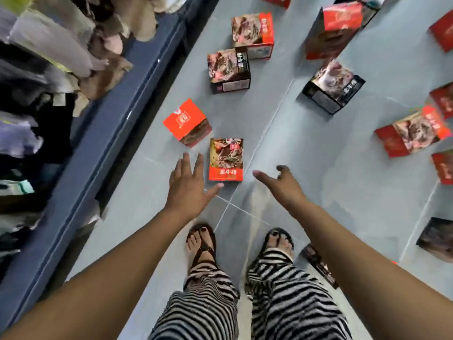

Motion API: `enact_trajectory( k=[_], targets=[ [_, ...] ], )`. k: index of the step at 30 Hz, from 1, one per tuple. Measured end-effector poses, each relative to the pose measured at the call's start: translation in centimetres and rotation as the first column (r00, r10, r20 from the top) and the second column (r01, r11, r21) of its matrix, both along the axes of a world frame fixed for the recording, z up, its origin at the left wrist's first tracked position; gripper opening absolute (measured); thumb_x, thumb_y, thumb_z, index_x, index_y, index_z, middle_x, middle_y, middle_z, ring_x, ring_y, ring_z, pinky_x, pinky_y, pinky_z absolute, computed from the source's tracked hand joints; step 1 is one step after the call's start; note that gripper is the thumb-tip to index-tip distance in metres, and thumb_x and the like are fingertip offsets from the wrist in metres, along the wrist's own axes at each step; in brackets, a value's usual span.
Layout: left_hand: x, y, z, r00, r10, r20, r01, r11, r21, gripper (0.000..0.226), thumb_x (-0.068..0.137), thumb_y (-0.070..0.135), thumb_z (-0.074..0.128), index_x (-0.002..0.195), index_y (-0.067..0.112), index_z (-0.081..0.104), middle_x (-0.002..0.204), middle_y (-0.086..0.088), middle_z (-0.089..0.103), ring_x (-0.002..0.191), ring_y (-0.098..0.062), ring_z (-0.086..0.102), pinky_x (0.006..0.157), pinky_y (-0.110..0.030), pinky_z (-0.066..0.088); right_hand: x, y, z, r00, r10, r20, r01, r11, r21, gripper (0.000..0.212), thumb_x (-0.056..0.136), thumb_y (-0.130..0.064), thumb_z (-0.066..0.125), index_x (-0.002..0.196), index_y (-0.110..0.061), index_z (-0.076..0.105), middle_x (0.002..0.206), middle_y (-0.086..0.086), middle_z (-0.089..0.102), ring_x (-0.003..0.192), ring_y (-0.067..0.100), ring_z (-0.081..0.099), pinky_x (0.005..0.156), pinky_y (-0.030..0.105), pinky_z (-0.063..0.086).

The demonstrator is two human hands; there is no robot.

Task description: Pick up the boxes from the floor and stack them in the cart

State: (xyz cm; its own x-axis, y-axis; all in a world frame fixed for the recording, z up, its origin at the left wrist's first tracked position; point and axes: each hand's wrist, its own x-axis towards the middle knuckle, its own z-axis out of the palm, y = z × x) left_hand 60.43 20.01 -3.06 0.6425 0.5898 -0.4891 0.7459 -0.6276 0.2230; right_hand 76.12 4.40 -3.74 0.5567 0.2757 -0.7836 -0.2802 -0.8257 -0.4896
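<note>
Held low either side of the nearest box [226,159]: left hand [187,185] fingers spread, right hand [282,184] loosely curled, both empty. White lettering on red band, unreadable.

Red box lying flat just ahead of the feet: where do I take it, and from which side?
I'd take the red box by its two long side edges, from above, one grip per side. It lies flat, face up, both long edges free. The left grip is open beside its left edge; the right grip is open, apart on its right.
</note>
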Motion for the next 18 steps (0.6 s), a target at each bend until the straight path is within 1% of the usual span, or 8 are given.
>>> enact_trajectory(
  k=[3, 7, 10, 12, 13, 15, 17, 18],
  targets=[
    [2.1, 1.7, -8.5, 0.995, -0.099, 0.015, 0.099, 0.994, 0.035, 0.096, 0.084, 0.069, 0.044, 0.153, 0.019, -0.002, 0.159, -0.018, -0.005, 0.146, -0.033, 0.002, 0.117, -0.045, 0.008, 1.6, 3.1, -7.8, 0.992, 0.122, 0.041, -0.124, 0.991, 0.054, 0.094, 0.079, -0.058, 0.067, 0.149, -0.012, 0.026, 0.150, 0.014, 0.037, 0.135, 0.030, 0.039, 0.101, 0.034, 0.035],
    [3.7, 2.8, -17.0, 0.993, -0.045, 0.109, 0.047, 0.999, -0.014, 0.107, 0.078, 0.075, 0.040, 0.151, 0.016, -0.011, 0.159, -0.016, -0.011, 0.147, -0.028, -0.005, 0.119, -0.041, 0.004, 3.5, 5.3, -15.0, 0.967, 0.218, 0.134, -0.233, 0.967, 0.106, 0.100, 0.075, -0.064, 0.066, 0.149, -0.010, 0.025, 0.152, 0.012, 0.034, 0.136, 0.030, 0.037, 0.103, 0.038, 0.035],
    [4.2, 3.3, -20.0, 0.932, 0.010, 0.363, 0.047, 0.988, -0.148, 0.110, 0.071, 0.079, 0.041, 0.151, 0.023, -0.011, 0.160, -0.002, -0.012, 0.147, -0.013, -0.008, 0.119, -0.030, 0.005, 4.3, 7.2, -18.6, 0.960, 0.234, 0.153, -0.262, 0.944, 0.200, 0.083, 0.074, -0.064, 0.067, 0.134, -0.012, 0.043, 0.138, 0.016, 0.048, 0.122, 0.032, 0.051, 0.099, 0.042, 0.043],
    [4.6, 3.0, -21.0, 0.845, 0.027, 0.535, 0.084, 0.980, -0.183, 0.100, 0.075, 0.075, 0.050, 0.147, 0.033, -0.006, 0.160, 0.004, -0.006, 0.146, -0.005, -0.005, 0.118, -0.025, 0.007, 3.8, 8.7, -20.0, 0.980, 0.160, 0.119, -0.192, 0.920, 0.341, 0.066, 0.069, -0.062, 0.072, 0.116, -0.020, 0.051, 0.122, 0.012, 0.060, 0.111, 0.029, 0.059, 0.096, 0.047, 0.048],
    [4.7, 2.6, -21.5, 0.800, 0.040, 0.599, 0.077, 0.983, -0.168, 0.096, 0.077, 0.072, 0.054, 0.146, 0.036, -0.003, 0.159, 0.004, -0.004, 0.146, -0.005, -0.002, 0.118, -0.024, 0.009, 3.5, 9.3, -20.5, 0.990, 0.096, 0.101, -0.130, 0.903, 0.410, 0.064, 0.066, -0.062, 0.074, 0.111, -0.024, 0.049, 0.117, 0.008, 0.063, 0.108, 0.026, 0.062, 0.095, 0.047, 0.049],
    [5.0, 2.0, -22.1, 0.714, 0.063, 0.697, 0.050, 0.989, -0.141, 0.091, 0.077, 0.065, 0.056, 0.146, 0.035, 0.004, 0.160, -0.004, -0.002, 0.147, -0.011, 0.003, 0.118, -0.028, 0.015, 3.1, 10.0, -20.8, 0.998, 0.004, 0.064, -0.037, 0.860, 0.508, 0.072, 0.064, -0.060, 0.077, 0.120, -0.032, 0.041, 0.117, 0.000, 0.062, 0.106, 0.019, 0.063, 0.096, 0.043, 0.050],
    [5.4, 2.0, -21.9, 0.652, -0.023, 0.758, 0.124, 0.989, -0.077, 0.090, 0.079, 0.057, 0.060, 0.150, 0.025, 0.014, 0.158, -0.015, -0.010, 0.148, -0.023, 0.000, 0.118, -0.042, 0.020, 3.5, 10.0, -20.1, 0.997, 0.002, 0.079, -0.047, 0.815, 0.577, 0.082, 0.070, -0.057, 0.075, 0.136, -0.037, 0.031, 0.116, -0.012, 0.059, 0.102, 0.007, 0.065, 0.093, 0.032, 0.053],
    [5.5, 2.2, -21.5, 0.636, -0.090, 0.766, 0.178, 0.984, -0.032, 0.092, 0.080, 0.053, 0.063, 0.150, 0.019, 0.014, 0.156, -0.020, -0.015, 0.148, -0.028, -0.003, 0.116, -0.049, 0.021, 4.0, 9.9, -19.4, 0.994, 0.014, 0.109, -0.078, 0.791, 0.607, 0.082, 0.069, -0.056, 0.073, 0.138, -0.040, 0.029, 0.115, -0.017, 0.057, 0.101, 0.003, 0.064, 0.090, 0.026, 0.053]
  ],
)
